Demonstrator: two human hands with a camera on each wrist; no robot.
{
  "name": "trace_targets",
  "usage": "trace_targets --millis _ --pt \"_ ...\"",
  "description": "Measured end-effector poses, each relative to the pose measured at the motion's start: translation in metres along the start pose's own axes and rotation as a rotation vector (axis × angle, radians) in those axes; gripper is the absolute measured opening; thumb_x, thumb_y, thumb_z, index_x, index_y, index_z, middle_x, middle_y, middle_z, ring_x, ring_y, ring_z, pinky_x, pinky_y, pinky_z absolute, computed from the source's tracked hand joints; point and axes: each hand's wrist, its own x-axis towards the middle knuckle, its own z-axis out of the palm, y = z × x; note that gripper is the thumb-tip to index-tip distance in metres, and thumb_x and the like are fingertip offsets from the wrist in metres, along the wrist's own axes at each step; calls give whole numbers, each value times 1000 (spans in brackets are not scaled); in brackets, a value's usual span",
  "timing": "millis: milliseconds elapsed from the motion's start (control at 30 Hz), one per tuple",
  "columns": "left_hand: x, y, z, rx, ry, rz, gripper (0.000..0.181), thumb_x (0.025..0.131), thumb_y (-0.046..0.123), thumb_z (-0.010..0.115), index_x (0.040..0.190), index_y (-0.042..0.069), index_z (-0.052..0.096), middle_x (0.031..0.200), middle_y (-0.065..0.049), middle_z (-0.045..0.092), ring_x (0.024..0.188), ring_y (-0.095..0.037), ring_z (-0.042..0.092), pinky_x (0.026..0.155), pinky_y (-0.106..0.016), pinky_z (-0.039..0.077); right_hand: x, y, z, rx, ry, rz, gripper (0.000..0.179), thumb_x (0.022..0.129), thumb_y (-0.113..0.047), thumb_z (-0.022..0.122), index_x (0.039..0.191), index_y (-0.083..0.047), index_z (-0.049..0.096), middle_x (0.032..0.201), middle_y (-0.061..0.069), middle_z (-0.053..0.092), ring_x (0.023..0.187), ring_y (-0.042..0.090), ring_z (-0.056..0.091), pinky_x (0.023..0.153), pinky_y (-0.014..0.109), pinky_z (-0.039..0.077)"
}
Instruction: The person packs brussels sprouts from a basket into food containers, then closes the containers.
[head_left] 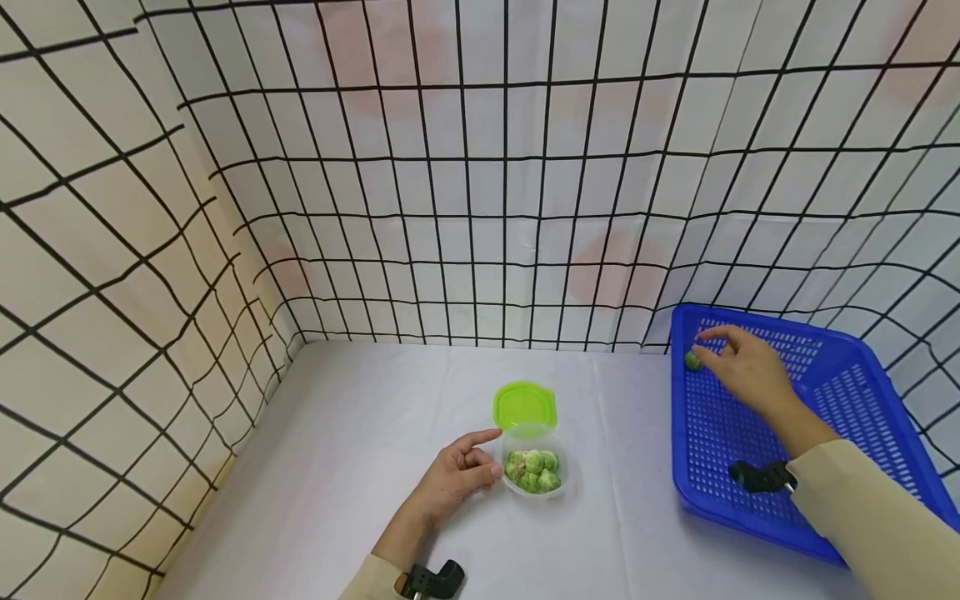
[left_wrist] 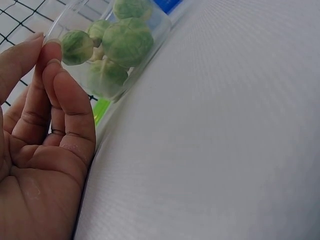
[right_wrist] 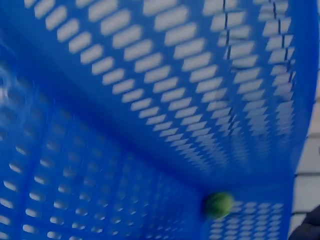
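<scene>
A clear round tub holds several green Brussels sprouts. My left hand is at the tub's left side, its thumb and forefinger pinching the rim, as the left wrist view shows up close. Behind the tub lies a bright green lid, partly seen through the tub's wall. My right hand is over the blue plastic basket, fingers loosely bent with nothing visible between them. A single Brussels sprout sits in a corner of the basket, just beyond the right fingertips in the head view.
A white cloth covers the table. Black wire mesh stands along the back and both sides, with white sheeting behind it. The basket's slotted walls rise around my right hand, close to the mesh on the right.
</scene>
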Motion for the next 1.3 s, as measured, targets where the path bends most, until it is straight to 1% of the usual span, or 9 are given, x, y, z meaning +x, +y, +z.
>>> trace_targets --millis 133,200,333,433,567,733,1000,1200,1300 --pt "-1 1 0 -6 -5 13 63 96 8 69 152 -1 42 89 11 69 76 -4 59 71 -19 50 13 20 8 -22 -91 34 60 101 -44 61 140 1 53 81 5 49 63 17 44 51 31 36" --pt "0 1 0 -6 -7 17 63 96 7 69 152 -1 42 89 11 69 76 -4 58 71 -20 50 19 29 10 -28 -128 45 64 101 -46 60 142 2 50 89 12 54 70 23 50 56 34 40" --pt "1 2 1 7 -8 17 63 96 8 70 152 1 43 88 11 68 76 -5 58 72 -20 50 29 48 14 -45 -180 62 67 103 -48 55 144 5 46 120 36 55 99 48 57 74 53 51" --pt "2 1 1 12 -13 21 62 96 9 70 152 0 44 88 12 68 76 -5 58 72 -20 50 34 59 18 -50 -201 84 67 104 -45 54 144 7 44 137 43 45 118 58 51 88 67 47" --pt "2 0 2 -1 -20 25 62 97 8 69 152 -1 43 89 12 69 76 -5 58 72 -20 50 38 70 23 -19 -218 131 66 103 -40 56 146 8 41 140 43 43 118 58 50 90 67 46" --pt "2 -1 2 -13 -22 19 63 97 8 69 152 -1 42 90 12 69 77 -3 59 72 -19 50 41 79 30 15 -226 167 68 102 -41 57 147 7 40 134 39 48 111 50 56 84 58 49" --pt "0 -1 1 -17 -13 19 62 96 7 69 152 -2 42 88 11 69 75 -5 58 70 -19 49 44 86 41 -46 -200 149 63 103 -41 56 142 8 44 124 37 57 103 47 58 86 61 47" --pt "2 -1 0 -5 -7 -2 64 95 7 71 152 1 43 88 12 69 75 -4 58 70 -19 49 47 87 44 -97 -191 116 58 103 -39 56 136 8 46 126 39 54 104 49 57 89 65 45" --pt "1 0 -1 -10 -5 1 63 95 7 71 152 1 43 88 12 69 75 -4 58 70 -19 49 50 87 46 -107 -194 107 57 103 -39 56 134 8 47 118 36 58 96 45 59 85 61 47"
